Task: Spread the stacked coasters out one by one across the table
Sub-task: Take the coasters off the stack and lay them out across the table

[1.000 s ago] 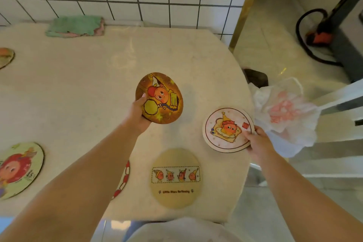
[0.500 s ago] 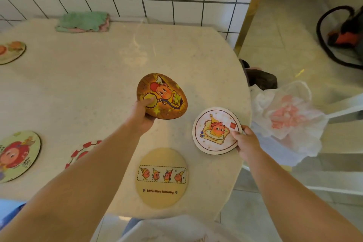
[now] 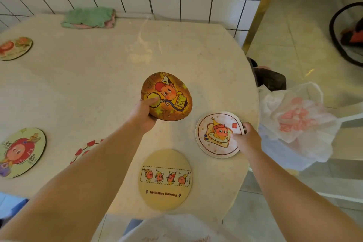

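An orange coaster (image 3: 167, 96) is pinched above the table (image 3: 78, 84) by the left hand (image 3: 143, 113) while the white coaster (image 3: 218, 134) is gripped near the edge by the right hand (image 3: 246, 138), so it could easily get knocked off there.

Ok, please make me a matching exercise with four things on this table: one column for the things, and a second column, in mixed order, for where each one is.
Things:
1. orange coaster
2. white coaster
3. yellow coaster
4. green cloth

Places:
A. flat on the table, at the near edge
B. at the far edge, against the tiled wall
C. held in the left hand, raised above the table
D. held in the right hand, by the table's right edge

Pairs: 1-C, 2-D, 3-A, 4-B
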